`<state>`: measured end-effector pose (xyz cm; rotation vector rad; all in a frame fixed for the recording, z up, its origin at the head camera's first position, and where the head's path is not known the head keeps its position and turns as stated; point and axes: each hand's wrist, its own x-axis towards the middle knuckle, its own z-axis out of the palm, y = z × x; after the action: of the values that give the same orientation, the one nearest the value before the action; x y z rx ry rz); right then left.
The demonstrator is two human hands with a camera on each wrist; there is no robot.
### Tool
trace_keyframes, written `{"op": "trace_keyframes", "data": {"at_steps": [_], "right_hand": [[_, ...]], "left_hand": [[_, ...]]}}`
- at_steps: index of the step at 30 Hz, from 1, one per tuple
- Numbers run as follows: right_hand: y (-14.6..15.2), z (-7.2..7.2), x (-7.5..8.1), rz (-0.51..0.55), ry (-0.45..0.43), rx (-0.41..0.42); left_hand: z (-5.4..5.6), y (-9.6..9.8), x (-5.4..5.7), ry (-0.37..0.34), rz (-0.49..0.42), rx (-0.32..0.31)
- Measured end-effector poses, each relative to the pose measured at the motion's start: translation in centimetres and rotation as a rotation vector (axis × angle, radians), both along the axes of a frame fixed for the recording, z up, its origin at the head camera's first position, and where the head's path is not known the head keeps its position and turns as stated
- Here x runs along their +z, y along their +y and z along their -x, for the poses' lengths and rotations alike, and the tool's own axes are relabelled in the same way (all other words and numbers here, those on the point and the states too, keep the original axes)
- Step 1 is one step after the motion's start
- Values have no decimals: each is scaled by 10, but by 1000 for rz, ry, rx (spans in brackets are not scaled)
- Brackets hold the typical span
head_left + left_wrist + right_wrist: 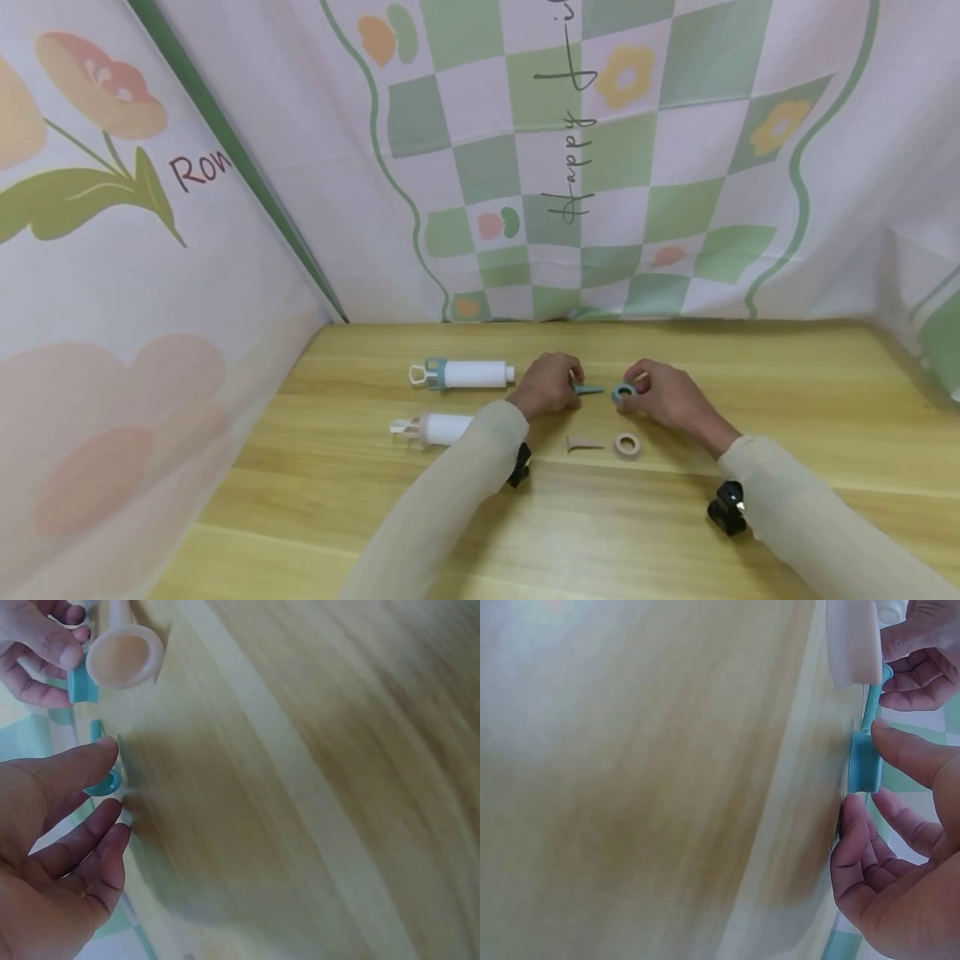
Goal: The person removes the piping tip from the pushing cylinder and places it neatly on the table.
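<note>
My left hand (551, 385) pinches the wide end of a small blue rod (591, 390), whose thin end points right. In the left wrist view the thumb lies over the curved end of this rod (105, 784). To its right, my right hand (669, 398) holds a blue ring (619, 390) by its edge between thumb and fingers, low at the table. The right wrist view shows this ring (865, 762) side on, the rod (872, 705) just beyond it. Nearer to me lie a pink rod with a flat end (585, 444) and a pink ring (627, 446).
Left of the hands lies a white cylinder with a blue slotted end and loop (474, 374). A similar one with a pink end (447, 429) is partly hidden by the left sleeve. Printed cloth (480, 283) hangs behind the wooden table (585, 533).
</note>
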<state>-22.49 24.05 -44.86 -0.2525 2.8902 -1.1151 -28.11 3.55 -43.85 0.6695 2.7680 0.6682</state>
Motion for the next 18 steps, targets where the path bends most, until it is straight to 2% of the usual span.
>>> {"op": "trace_keyframes", "data": {"at_steps": [8,13,16,18], "right_hand": [[2,-10,5,-3,-8,-18],[1,-17,11,-11,0,-41],[1,-24,15,-12,9,-43],[1,-29,16,-15,19,-41]], "left_hand": [[-5,-2,0,-2,2,8],[-10,-6,5,22,16,-3],[-12,-9,9,76,71,-46],[-14,-11,12,140,139,-80]]}}
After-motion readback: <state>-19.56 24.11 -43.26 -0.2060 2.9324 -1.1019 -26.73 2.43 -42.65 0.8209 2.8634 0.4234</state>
